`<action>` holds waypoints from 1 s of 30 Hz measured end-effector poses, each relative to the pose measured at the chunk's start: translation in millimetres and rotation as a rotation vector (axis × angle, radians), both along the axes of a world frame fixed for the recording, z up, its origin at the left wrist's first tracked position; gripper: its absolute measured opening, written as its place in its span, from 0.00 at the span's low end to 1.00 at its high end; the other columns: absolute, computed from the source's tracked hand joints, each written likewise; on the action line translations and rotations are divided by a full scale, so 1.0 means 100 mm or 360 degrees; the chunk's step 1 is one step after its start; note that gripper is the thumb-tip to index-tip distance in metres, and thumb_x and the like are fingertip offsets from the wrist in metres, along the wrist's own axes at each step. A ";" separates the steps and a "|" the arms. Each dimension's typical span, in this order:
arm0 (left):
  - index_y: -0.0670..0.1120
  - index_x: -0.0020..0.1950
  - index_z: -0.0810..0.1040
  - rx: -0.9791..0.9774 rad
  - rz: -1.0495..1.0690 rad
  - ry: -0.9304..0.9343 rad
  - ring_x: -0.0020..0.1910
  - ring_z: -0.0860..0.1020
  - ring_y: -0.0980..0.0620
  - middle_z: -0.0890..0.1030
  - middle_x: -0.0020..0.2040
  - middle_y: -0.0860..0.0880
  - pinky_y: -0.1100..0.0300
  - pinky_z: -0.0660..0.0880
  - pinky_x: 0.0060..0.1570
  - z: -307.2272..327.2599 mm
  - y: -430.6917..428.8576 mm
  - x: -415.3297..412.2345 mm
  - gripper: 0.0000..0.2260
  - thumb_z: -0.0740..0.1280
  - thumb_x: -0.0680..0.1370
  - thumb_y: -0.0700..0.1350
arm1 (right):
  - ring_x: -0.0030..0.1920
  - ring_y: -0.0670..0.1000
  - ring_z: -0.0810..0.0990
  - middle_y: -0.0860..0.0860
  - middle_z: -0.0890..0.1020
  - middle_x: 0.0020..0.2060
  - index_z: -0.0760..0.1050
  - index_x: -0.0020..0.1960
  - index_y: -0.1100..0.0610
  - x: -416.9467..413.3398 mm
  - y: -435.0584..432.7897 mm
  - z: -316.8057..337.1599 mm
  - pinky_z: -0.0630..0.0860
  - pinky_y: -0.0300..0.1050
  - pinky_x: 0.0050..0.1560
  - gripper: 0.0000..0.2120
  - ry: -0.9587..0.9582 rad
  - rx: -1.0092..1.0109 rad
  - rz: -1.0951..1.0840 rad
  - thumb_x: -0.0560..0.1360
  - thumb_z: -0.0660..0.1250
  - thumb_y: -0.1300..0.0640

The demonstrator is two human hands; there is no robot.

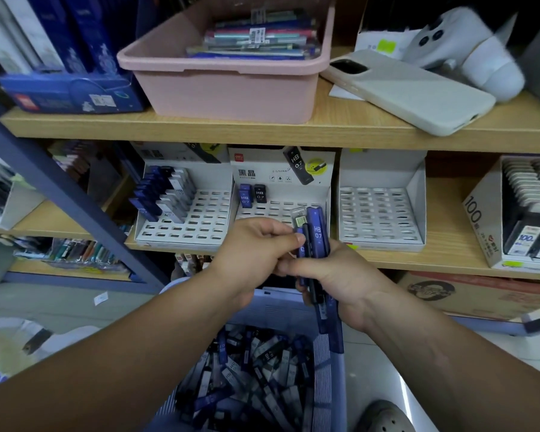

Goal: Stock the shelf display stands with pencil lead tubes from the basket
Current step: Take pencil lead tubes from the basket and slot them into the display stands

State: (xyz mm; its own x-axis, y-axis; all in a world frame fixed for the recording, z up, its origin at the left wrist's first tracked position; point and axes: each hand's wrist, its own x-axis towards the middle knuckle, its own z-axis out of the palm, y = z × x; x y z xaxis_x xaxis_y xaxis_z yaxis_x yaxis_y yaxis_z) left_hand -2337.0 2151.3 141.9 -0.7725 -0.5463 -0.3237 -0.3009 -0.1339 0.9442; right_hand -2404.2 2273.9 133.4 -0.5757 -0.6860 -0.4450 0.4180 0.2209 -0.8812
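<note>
Head view: both forearms reach forward above the basket (328, 388). The right hand (340, 275) has its grip curled round a bundle of tubes (318, 232), upright before the middle display stand (281, 207). The left hand (253, 247) pinches one of them.

Plastic, card and wood grain.
Glossy translucent blue plastic for the pencil lead tubes (317, 232); matt white card for the display stands (382, 213); pale wood grain on the shelf (443, 255); ribbed blue plastic basket (328, 366).
</note>
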 end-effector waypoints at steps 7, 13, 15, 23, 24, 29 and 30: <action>0.40 0.47 0.81 0.0211 0.0074 0.0062 0.30 0.79 0.52 0.82 0.34 0.46 0.60 0.77 0.31 0.01 -0.03 0.02 0.01 0.71 0.77 0.37 | 0.31 0.50 0.75 0.52 0.78 0.31 0.81 0.48 0.55 -0.05 0.03 0.01 0.72 0.46 0.32 0.09 -0.0183 -0.0095 -0.0040 0.71 0.77 0.60; 0.37 0.56 0.81 0.0234 0.0102 0.0117 0.32 0.79 0.52 0.84 0.38 0.43 0.61 0.77 0.33 -0.03 -0.22 0.07 0.08 0.68 0.78 0.34 | 0.30 0.50 0.75 0.52 0.79 0.33 0.80 0.47 0.56 -0.11 0.00 -0.02 0.72 0.45 0.33 0.07 -0.0270 -0.0102 -0.0064 0.72 0.77 0.60; 0.38 0.55 0.80 0.0131 0.0141 0.0129 0.33 0.80 0.52 0.85 0.40 0.42 0.61 0.77 0.33 -0.03 -0.37 0.09 0.07 0.69 0.77 0.34 | 0.31 0.51 0.75 0.52 0.77 0.32 0.79 0.49 0.56 -0.14 -0.01 -0.04 0.71 0.46 0.34 0.09 -0.0294 -0.0079 -0.0105 0.72 0.76 0.61; 0.48 0.43 0.80 -0.0972 0.0104 0.0006 0.37 0.84 0.53 0.84 0.42 0.44 0.54 0.83 0.43 -0.11 -1.10 -0.01 0.08 0.73 0.75 0.35 | 0.31 0.51 0.75 0.51 0.76 0.33 0.78 0.53 0.56 -0.18 -0.02 -0.13 0.72 0.45 0.34 0.11 -0.0342 -0.0047 -0.0114 0.73 0.72 0.65; 0.48 0.43 0.81 -0.1058 0.0097 -0.0014 0.39 0.84 0.51 0.84 0.41 0.45 0.50 0.83 0.45 -0.14 -1.16 -0.04 0.08 0.74 0.75 0.36 | 0.31 0.50 0.76 0.52 0.76 0.33 0.77 0.54 0.56 -0.19 -0.02 -0.14 0.71 0.45 0.35 0.11 -0.0340 -0.0045 -0.0108 0.73 0.72 0.65; 0.47 0.45 0.82 -0.1338 -0.0035 0.0021 0.43 0.84 0.48 0.84 0.42 0.48 0.50 0.82 0.48 -0.23 -1.37 -0.18 0.05 0.73 0.75 0.36 | 0.32 0.51 0.76 0.52 0.76 0.35 0.78 0.55 0.56 -0.21 -0.04 -0.19 0.71 0.47 0.36 0.13 -0.0316 -0.0027 -0.0094 0.73 0.73 0.65; 0.46 0.46 0.82 -0.1391 -0.0069 0.0022 0.42 0.83 0.50 0.84 0.41 0.50 0.52 0.82 0.48 -0.24 -1.40 -0.21 0.05 0.73 0.75 0.37 | 0.32 0.51 0.76 0.52 0.76 0.35 0.78 0.55 0.56 -0.22 -0.05 -0.20 0.71 0.47 0.36 0.13 -0.0309 -0.0024 -0.0093 0.72 0.73 0.65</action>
State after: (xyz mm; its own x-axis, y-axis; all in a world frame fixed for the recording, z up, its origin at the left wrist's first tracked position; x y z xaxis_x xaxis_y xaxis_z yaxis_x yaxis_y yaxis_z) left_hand -2357.7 2011.6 117.7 -0.7990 -0.5645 0.2071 -0.2767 0.6510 0.7068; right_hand -2426.3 2269.0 113.6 -0.5192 -0.6612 -0.5415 0.5921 0.1786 -0.7858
